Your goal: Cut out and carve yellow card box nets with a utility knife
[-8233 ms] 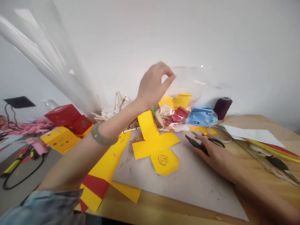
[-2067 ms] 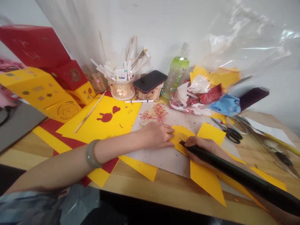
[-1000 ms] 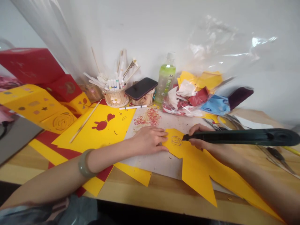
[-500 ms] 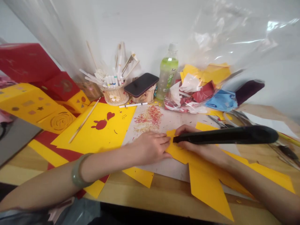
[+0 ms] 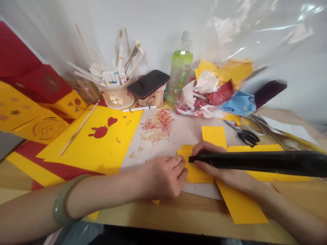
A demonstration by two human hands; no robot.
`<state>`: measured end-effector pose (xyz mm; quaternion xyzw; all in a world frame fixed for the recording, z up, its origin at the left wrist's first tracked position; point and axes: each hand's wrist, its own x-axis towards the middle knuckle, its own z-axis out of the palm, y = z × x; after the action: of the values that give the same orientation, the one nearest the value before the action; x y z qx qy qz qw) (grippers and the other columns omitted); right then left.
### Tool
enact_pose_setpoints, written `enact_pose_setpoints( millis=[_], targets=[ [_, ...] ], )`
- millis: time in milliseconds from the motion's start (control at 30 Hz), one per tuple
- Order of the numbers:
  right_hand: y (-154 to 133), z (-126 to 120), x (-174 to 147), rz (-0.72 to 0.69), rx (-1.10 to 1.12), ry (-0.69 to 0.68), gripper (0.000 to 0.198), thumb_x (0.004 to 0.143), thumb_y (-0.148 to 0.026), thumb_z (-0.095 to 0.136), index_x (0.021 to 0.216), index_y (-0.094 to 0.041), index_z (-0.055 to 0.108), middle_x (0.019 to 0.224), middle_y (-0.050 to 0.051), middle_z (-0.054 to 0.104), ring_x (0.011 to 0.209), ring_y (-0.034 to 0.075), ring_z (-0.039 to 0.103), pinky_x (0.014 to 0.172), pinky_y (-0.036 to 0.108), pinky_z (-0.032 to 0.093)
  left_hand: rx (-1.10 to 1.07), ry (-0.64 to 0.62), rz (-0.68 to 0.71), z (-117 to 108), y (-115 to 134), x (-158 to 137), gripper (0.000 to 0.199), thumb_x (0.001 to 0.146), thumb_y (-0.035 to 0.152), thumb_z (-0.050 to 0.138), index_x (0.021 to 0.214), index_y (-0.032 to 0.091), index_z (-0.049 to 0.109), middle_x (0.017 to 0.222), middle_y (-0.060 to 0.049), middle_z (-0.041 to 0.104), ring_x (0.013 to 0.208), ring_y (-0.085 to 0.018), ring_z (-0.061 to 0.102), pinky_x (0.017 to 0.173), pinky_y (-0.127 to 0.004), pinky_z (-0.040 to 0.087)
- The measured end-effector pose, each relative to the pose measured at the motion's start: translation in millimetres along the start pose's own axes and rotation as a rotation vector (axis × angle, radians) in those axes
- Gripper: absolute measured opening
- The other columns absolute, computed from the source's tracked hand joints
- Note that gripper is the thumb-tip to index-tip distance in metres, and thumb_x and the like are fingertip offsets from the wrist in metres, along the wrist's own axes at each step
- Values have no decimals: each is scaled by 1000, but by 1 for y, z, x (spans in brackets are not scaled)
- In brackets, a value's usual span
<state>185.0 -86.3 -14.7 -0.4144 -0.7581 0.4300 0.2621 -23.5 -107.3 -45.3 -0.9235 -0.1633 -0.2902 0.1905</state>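
Note:
In my right hand (image 5: 212, 158) is a long black utility knife (image 5: 255, 161), gripped near its front end, with the tip at the yellow card (image 5: 200, 175). Its blade is too small to make out. Faint dark lines show on the card below the tip. My left hand (image 5: 166, 175) has curled fingers pressed at the card's left edge, holding it; a green bangle (image 5: 61, 200) circles that wrist. The cross-shaped card has flaps reaching up, right and towards me, partly hidden under my right hand and forearm. Beneath lies a pale scuffed board (image 5: 155, 146).
Yellow sheets (image 5: 102, 153) with red cut-outs lie left, beside red and yellow boxes (image 5: 48, 126). Behind stand a basket of markers (image 5: 119, 97), a phone (image 5: 149, 83) and a bottle (image 5: 182, 64). A clear bag of paper scraps (image 5: 204, 97) and scissors (image 5: 246, 134) are at right.
The yellow card has turned, and its lower flap has swung to the right. My left fingers have curled in more. The view has shifted, and the scissors show more fully.

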Motion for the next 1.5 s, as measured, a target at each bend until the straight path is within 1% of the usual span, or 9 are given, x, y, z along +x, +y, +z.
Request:
enact_pose_setpoints(
  millis=[100,233,367,500,700,900,1100,1267,1500],
  targets=[
    [3,-1,-2,4,-35,-7,5,80,-23,59,84,-22,58,80,1,65,76,17,62,69,27,50,-15,-1,-8,1,0,-1,14,82,11,57,83,7,70,88,-15,72,82,-23,70,69,-27,58],
    [4,-3,-3,16,-65,-23,3,82,-25,59,80,-22,60,77,0,66,73,17,62,68,28,51,-24,-19,-9,1,-1,-1,14,83,13,56,85,7,69,90,-15,72,83,-23,70,65,-27,59],
    [6,-3,-3,9,-76,-16,7,82,-28,60,81,-22,61,76,1,66,71,17,62,67,28,51,-3,-49,0,0,-1,-2,15,85,14,55,88,9,69,91,-13,72,85,-21,69,65,-26,59],
    [5,-3,-3,14,-74,-54,10,83,-31,60,83,-22,60,80,1,66,75,17,62,70,29,51,-5,-24,4,1,-2,-3,14,85,14,56,87,8,68,90,-14,72,83,-21,69,63,-26,59],
    [5,-5,-4,-21,-53,-95,3,85,-27,58,85,-24,58,83,1,66,79,18,63,73,29,50,-15,-32,9,0,-2,-2,15,86,13,54,85,8,68,88,-13,72,81,-19,69,65,-27,59],
    [10,-5,-2,-19,-20,-101,6,84,-28,60,85,-23,60,83,1,66,78,17,63,72,28,50,-32,-28,1,-1,-3,-1,16,85,10,51,84,9,68,86,-12,72,79,-19,68,63,-27,58],
    [15,-8,0,-83,28,-193,4,85,-24,59,84,-20,60,77,-1,62,68,12,56,61,23,45,-55,-40,13,0,-5,-2,16,86,10,52,86,9,68,89,-10,72,78,-18,68,62,-26,58],
    [12,-7,-1,-107,-1,-179,3,86,-21,56,84,-21,57,77,-2,60,68,12,55,63,23,44,-55,-12,3,0,-5,-1,16,87,12,53,84,10,68,87,-9,72,78,-16,68,62,-24,57],
    [7,-7,-2,-88,-53,-142,3,85,-23,57,82,-21,57,78,-1,61,72,14,59,68,25,47,-50,5,-3,0,-5,0,18,88,13,51,83,11,69,88,-8,73,77,-16,67,61,-23,56]
  ],
)
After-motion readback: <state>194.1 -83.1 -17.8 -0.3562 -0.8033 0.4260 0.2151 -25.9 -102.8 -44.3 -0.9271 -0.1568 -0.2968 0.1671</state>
